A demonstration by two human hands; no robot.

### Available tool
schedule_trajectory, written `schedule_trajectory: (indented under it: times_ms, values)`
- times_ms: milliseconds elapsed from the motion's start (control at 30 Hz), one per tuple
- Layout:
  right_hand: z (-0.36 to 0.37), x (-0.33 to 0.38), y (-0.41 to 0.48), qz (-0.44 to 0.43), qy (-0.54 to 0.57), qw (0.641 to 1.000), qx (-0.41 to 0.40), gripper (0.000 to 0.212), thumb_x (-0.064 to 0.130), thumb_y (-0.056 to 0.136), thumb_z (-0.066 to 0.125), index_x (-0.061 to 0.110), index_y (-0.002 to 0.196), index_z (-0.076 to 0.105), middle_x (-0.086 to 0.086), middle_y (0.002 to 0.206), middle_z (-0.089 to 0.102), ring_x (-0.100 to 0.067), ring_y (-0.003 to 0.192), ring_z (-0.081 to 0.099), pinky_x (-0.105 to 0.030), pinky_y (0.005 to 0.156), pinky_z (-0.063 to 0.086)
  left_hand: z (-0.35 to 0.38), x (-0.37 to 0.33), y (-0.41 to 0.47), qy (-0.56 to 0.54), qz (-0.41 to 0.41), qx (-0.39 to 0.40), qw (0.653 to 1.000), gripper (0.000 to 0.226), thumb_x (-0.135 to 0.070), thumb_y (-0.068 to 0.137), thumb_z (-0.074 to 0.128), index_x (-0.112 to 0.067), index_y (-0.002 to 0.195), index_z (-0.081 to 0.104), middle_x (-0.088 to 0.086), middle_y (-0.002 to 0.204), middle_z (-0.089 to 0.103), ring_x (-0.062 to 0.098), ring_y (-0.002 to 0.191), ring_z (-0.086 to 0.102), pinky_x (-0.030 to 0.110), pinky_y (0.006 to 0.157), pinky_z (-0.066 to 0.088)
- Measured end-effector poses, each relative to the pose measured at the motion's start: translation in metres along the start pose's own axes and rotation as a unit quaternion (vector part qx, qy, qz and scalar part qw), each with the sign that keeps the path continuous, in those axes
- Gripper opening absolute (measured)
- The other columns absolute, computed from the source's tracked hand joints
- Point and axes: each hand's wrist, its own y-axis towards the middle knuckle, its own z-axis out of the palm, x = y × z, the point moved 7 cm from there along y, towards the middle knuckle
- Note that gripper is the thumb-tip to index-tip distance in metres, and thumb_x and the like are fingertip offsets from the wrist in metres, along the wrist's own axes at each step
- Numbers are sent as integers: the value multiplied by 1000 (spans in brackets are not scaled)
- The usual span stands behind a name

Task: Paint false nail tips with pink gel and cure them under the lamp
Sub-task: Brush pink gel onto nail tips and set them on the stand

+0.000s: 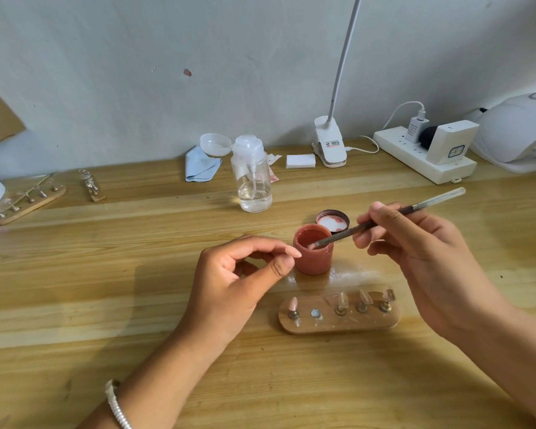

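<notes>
You're loading up now. Your right grip (pixel 415 246) is clasped round the brush (pixel 430 202), bristle end down inside the open gel jar (pixel 313 258), just right of centre frame. Your left grip (pixel 235 280) sits beside the jar's left wall with its fingers curled and thumb and forefinger close together; whether anything is pinched there, I can't tell. The lid (pixel 333 219) lies upturned just behind the jar.

Lower in the frame is the wooden holder (pixel 338 325). There's one pink tip (pixel 292 305) at its left end, a bare slot beside it, then three clear tips (pixel 364 297) waiting. The curing lamp (pixel 514 134) is well away in the upper right corner.

Watch these, I'd say:
- **Tipping the jar:** nothing seems to brace it, so dragging the brush hard against the rim could tip it towards the holder.
- **Too much gel:** an overloaded brush may drip on the bench (pixel 106 305), or flood a tip's edges so it cures lumpy.
- **Your right forearm:** it hangs above the holder's right end, so dropping the wrist on the way out could knock those clear tips off their posts.
- **The pink tip:** if it's uncured, a stray finger smears it.
- **The trip to the lamp:** it's a long carry across the bench, so a tilted holder could let wet gel run.
</notes>
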Motion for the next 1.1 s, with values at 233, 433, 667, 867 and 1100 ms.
schedule_trajectory:
  times_ms: [233, 433, 667, 867, 1100]
  values:
    - [14, 7, -3, -36, 14, 997, 72, 27, 40, 84, 65, 17, 84, 79, -8, 74, 72, -13, 75, 65, -21, 69, 50, 2, 2, -1, 15, -8, 15, 1000, 9, -16, 81, 78, -21, 88, 79, -1, 92, 77, 15, 89, 71, 34, 77, 57]
    - [15, 8, -4, -38, -16, 996, 74, 26, 38, 84, 63, 15, 84, 76, -9, 73, 72, -11, 74, 65, -19, 69, 49, 4, 2, -1, 26, -6, 17, 999, 12, -15, 79, 76, -21, 89, 79, 1, 91, 76, 18, 90, 71, 40, 79, 56]
    - [12, 8, -1, -37, -1, 997, 68, 25, 40, 83, 64, 20, 81, 79, -5, 71, 70, -12, 72, 64, -19, 69, 49, 5, 1, -2, 36, 3, 23, 999, 11, -16, 80, 77, -21, 90, 80, 0, 91, 76, 19, 89, 70, 38, 78, 57]
    - [12, 6, -1, -32, -29, 996, 72, 25, 37, 86, 62, 20, 82, 79, -7, 72, 71, -12, 73, 64, -20, 69, 49, 5, 0, -1, 41, 19, 33, 998, 15, -14, 81, 78, -25, 91, 79, -4, 92, 76, 16, 91, 71, 22, 79, 54]
    - [15, 11, -2, -58, -16, 995, 81, 24, 39, 84, 62, 21, 81, 78, -2, 69, 69, -11, 71, 63, -20, 70, 48, 6, 1, -1, 58, 15, 35, 998, 14, -16, 80, 78, -25, 91, 80, -5, 90, 77, 16, 91, 71, 24, 78, 54]
